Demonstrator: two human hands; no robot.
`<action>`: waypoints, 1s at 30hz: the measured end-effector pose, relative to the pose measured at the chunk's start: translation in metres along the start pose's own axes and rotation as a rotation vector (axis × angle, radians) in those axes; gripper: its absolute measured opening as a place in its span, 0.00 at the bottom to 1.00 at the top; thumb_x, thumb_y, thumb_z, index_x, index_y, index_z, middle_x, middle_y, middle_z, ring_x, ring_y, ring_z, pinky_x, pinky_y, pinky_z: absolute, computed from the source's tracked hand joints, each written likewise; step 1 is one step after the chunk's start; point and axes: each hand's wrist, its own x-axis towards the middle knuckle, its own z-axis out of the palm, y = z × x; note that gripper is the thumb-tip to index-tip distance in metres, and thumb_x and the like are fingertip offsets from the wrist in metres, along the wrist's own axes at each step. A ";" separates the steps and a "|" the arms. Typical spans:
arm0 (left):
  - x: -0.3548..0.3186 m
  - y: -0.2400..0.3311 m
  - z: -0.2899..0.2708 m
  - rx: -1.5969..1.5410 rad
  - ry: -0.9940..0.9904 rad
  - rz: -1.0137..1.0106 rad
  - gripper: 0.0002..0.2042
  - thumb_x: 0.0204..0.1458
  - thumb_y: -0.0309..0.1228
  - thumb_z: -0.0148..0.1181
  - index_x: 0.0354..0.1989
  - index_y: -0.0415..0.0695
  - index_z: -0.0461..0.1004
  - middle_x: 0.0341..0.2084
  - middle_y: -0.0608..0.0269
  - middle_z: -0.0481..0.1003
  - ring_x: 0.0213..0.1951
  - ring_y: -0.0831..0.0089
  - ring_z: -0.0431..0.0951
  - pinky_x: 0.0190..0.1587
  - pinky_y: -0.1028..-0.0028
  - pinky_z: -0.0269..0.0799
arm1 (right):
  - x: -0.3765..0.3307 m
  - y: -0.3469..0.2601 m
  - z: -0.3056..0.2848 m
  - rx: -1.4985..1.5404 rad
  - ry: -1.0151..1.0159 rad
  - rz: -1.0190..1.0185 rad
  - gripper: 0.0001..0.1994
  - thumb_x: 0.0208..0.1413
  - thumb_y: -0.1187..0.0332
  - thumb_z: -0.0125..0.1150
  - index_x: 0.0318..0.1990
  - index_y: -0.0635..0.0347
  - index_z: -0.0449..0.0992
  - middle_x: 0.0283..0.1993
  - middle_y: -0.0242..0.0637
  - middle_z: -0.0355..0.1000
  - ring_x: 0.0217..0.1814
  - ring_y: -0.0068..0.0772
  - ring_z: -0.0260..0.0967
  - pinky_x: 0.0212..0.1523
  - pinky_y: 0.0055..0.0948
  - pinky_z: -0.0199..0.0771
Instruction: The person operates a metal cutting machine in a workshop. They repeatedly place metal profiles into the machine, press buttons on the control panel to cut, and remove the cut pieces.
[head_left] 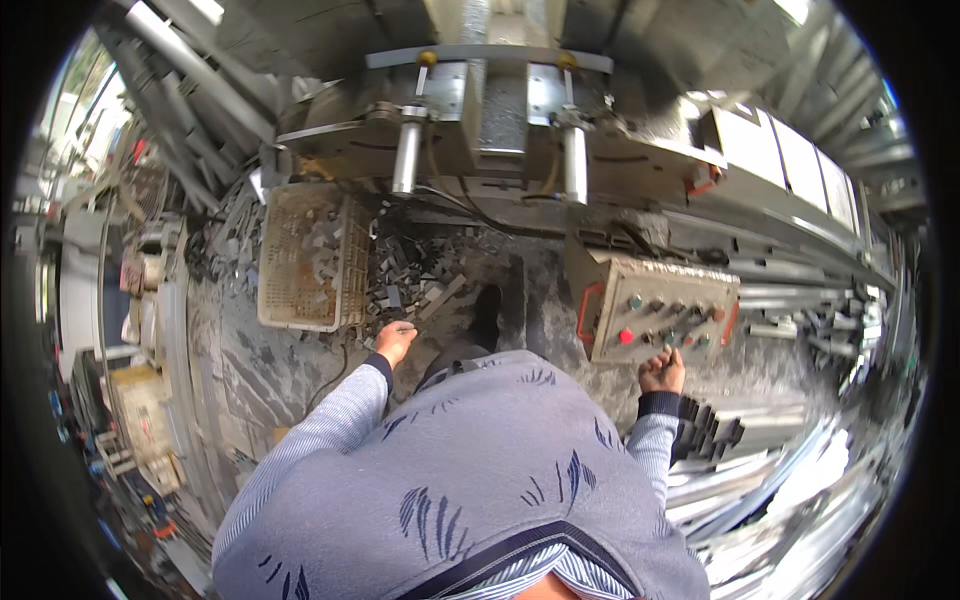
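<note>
My left hand [394, 340] hangs low beside a heap of small grey metal offcuts [405, 275] on the floor, its fingers curled around a small grey piece. My right hand [663, 371] reaches up to the lower edge of a dusty control box [655, 310] with red, green and dark buttons, its fingers bent against the box. My grey patterned top fills the lower middle, and one dark shoe [487, 315] shows on the floor ahead.
A dirty plastic crate [300, 262] stands left of the scrap heap. A large press machine [490, 110] with two steel cylinders rises ahead. Long metal profiles [790, 270] lie at the right, with stacked cut sections [730, 430] near my right arm.
</note>
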 end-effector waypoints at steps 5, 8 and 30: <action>-0.021 -0.061 -0.003 0.013 -0.204 -0.072 0.14 0.51 0.33 0.59 0.44 0.40 0.75 0.34 0.63 0.77 0.24 0.75 0.74 0.26 0.75 0.70 | 0.020 -0.025 -0.041 -0.140 0.105 -0.231 0.13 0.59 0.59 0.46 0.39 0.59 0.69 0.22 0.27 0.63 0.20 0.25 0.60 0.20 0.25 0.60; -0.018 -0.100 0.004 0.119 -0.316 -0.082 0.16 0.51 0.35 0.59 0.45 0.39 0.75 0.37 0.61 0.77 0.35 0.70 0.78 0.36 0.74 0.74 | 0.033 -0.034 -0.045 -0.656 0.247 -0.554 0.14 0.51 0.66 0.52 0.46 0.58 0.71 0.30 0.38 0.72 0.27 0.29 0.71 0.26 0.30 0.69; -0.079 0.002 0.077 0.080 -0.160 0.002 0.11 0.48 0.32 0.60 0.37 0.39 0.77 0.29 0.63 0.78 0.30 0.75 0.76 0.34 0.75 0.72 | 0.042 -0.066 -0.040 -1.922 0.461 -0.842 0.34 0.46 0.60 0.58 0.64 0.48 0.56 0.40 0.57 0.72 0.42 0.56 0.71 0.45 0.46 0.70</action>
